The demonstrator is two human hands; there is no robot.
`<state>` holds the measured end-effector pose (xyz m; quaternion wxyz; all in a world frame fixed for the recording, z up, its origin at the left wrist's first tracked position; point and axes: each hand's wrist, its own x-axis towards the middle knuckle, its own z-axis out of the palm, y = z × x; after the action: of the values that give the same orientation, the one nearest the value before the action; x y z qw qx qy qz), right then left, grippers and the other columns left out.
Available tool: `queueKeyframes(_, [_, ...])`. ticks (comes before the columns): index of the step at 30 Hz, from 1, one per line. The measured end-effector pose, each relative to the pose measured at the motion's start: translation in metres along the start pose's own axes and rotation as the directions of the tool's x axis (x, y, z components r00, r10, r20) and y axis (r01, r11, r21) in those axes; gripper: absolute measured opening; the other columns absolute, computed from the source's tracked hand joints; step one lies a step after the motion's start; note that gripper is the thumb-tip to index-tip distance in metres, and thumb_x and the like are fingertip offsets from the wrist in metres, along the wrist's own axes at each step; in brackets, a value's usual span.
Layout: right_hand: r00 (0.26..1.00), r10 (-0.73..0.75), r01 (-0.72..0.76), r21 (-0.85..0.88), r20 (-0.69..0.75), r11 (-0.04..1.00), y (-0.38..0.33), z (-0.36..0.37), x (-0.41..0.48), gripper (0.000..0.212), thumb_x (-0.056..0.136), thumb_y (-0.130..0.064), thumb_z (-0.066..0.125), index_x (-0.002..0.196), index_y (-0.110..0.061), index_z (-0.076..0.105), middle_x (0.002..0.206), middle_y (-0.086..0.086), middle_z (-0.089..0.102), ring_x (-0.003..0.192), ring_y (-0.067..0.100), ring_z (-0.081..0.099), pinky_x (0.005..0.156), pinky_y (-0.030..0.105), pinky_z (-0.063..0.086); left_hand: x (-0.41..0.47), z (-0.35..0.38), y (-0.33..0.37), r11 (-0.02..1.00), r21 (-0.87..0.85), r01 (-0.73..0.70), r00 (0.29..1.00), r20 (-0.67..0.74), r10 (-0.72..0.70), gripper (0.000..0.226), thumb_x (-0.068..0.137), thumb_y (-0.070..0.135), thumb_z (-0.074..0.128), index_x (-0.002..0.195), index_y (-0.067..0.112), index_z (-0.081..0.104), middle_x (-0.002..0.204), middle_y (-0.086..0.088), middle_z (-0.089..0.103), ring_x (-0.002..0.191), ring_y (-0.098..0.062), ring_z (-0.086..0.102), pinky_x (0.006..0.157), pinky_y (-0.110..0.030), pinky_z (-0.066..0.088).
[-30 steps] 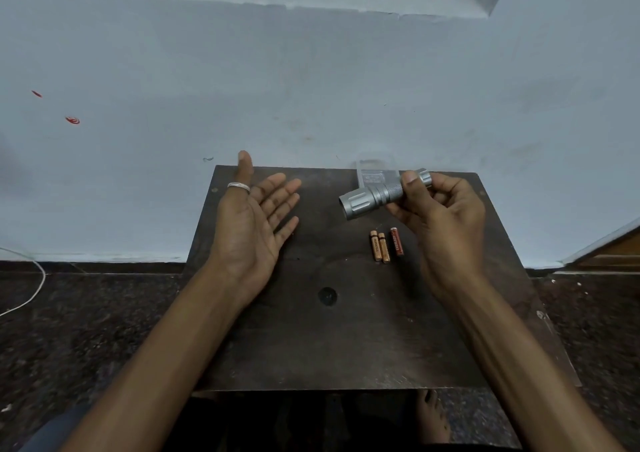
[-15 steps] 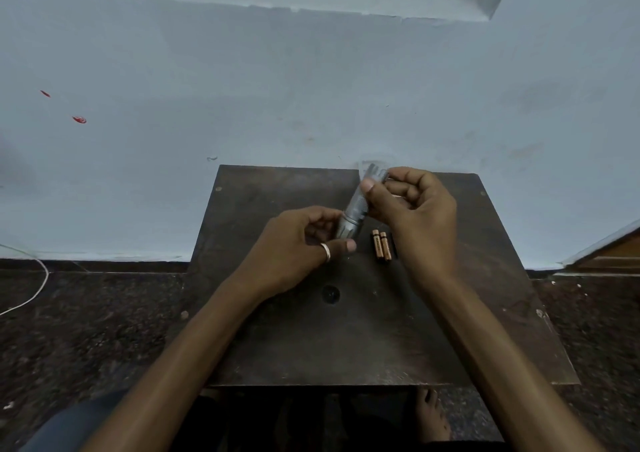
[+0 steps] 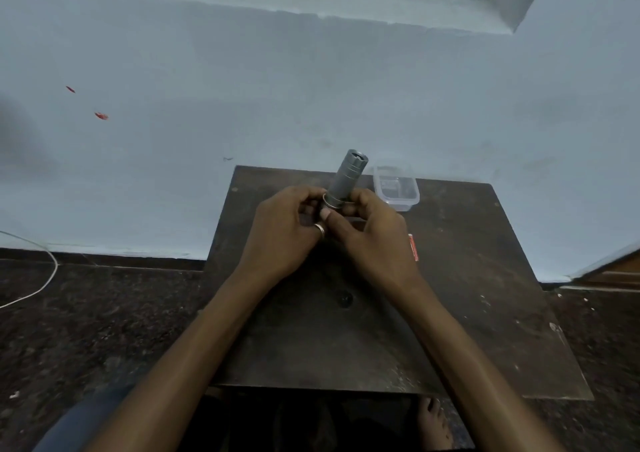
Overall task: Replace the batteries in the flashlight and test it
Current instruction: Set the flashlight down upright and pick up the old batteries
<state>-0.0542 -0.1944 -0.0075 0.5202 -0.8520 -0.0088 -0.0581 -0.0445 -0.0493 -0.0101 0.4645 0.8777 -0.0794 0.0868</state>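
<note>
A grey metal flashlight point(image 3: 346, 181) points up and away from me over the middle of the dark wooden table point(image 3: 467, 296). Both hands grip its near end: my left hand point(image 3: 284, 235), with a ring on one finger, from the left, and my right hand point(image 3: 372, 233) from the right. The near end is hidden between my fingers. One red battery point(image 3: 413, 247) shows on the table just right of my right hand; the other batteries are hidden behind that hand.
A small clear plastic container point(image 3: 396, 188) sits at the table's far edge, right of the flashlight. A pale blue wall point(image 3: 311, 88) stands directly behind the table. A white cable point(image 3: 38, 278) lies on the dark floor at left. A bare foot point(image 3: 433, 424) shows under the table.
My left hand went from open and apart to gripping the flashlight beside my right hand. The flashlight swung from lying sideways to pointing up and away.
</note>
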Motion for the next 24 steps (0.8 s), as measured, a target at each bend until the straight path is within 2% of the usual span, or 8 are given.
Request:
queueKeyframes(2, [1.0, -0.005, 0.005, 0.003, -0.006, 1.0, -0.004, 0.009, 0.011, 0.024, 0.089, -0.023, 0.072, 0.113, -0.02, 0.068, 0.101, -0.01, 0.075, 0.089, 0.001, 0.07, 0.081, 0.027, 0.058, 0.005, -0.003, -0.002, 1.0, 0.018, -0.011, 0.999, -0.047, 0.012, 0.044, 0.076, 0.004, 0.071, 0.117, 0.02, 0.07, 0.106, 0.005, 0.073, 0.093, -0.005, 0.067, 0.087, -0.019, 0.054])
queueKeyframes(5, [0.999, -0.042, 0.043, -0.088, 0.014, 0.995, -0.011, 0.025, 0.029, 0.024, 0.091, -0.023, 0.07, 0.113, -0.019, 0.065, 0.103, -0.007, 0.073, 0.091, 0.005, 0.068, 0.078, 0.021, 0.053, 0.02, -0.011, -0.013, 0.997, 0.075, -0.016, 0.998, -0.058, 0.02, 0.042, 0.077, 0.007, 0.067, 0.117, 0.021, 0.068, 0.104, 0.004, 0.073, 0.092, -0.008, 0.067, 0.084, -0.026, 0.054])
queueKeyframes(9, [0.992, -0.114, 0.124, -0.194, 0.063, 0.973, -0.016, 0.051, 0.052, 0.024, 0.09, -0.02, 0.067, 0.111, -0.011, 0.062, 0.103, 0.004, 0.075, 0.096, 0.022, 0.069, 0.084, 0.042, 0.054, 0.039, -0.021, -0.036, 0.984, 0.178, 0.005, 0.998, -0.061, 0.006, 0.037, 0.078, 0.008, 0.059, 0.112, 0.019, 0.064, 0.099, 0.002, 0.069, 0.085, -0.014, 0.061, 0.072, -0.018, 0.047])
queueKeyframes(14, [0.986, -0.135, 0.155, -0.259, 0.093, 0.954, -0.011, 0.077, 0.071, 0.018, 0.09, -0.018, 0.064, 0.106, -0.011, 0.059, 0.101, 0.006, 0.074, 0.093, 0.025, 0.068, 0.081, 0.043, 0.053, 0.052, -0.024, -0.06, 0.969, 0.245, 0.023, 0.997, -0.08, -0.003, 0.026, 0.078, 0.01, 0.058, 0.104, 0.015, 0.06, 0.093, -0.002, 0.068, 0.082, -0.024, 0.063, 0.073, -0.043, 0.053])
queueKeyframes(19, [0.981, -0.168, 0.189, -0.298, 0.095, 0.935, -0.01, 0.089, 0.081, 0.014, 0.091, -0.014, 0.062, 0.104, -0.008, 0.058, 0.098, 0.007, 0.073, 0.089, 0.025, 0.066, 0.072, 0.036, 0.048, 0.059, -0.025, -0.07, 0.975, 0.219, 0.041, 0.992, -0.122, -0.014, 0.023, 0.081, 0.01, 0.059, 0.103, 0.014, 0.061, 0.09, 0.0, 0.069, 0.081, -0.022, 0.062, 0.069, -0.035, 0.049])
queueKeyframes(24, [0.98, -0.169, 0.195, -0.312, 0.108, 0.93, -0.013, 0.093, 0.087, 0.016, 0.091, -0.016, 0.062, 0.104, -0.008, 0.058, 0.097, 0.007, 0.073, 0.09, 0.027, 0.067, 0.078, 0.043, 0.052, 0.061, -0.029, -0.072, 0.974, 0.223, 0.049, 0.992, -0.122, -0.022, 0.027, 0.083, 0.009, 0.059, 0.109, 0.015, 0.062, 0.09, 0.0, 0.068, 0.077, -0.019, 0.055, 0.065, -0.028, 0.038])
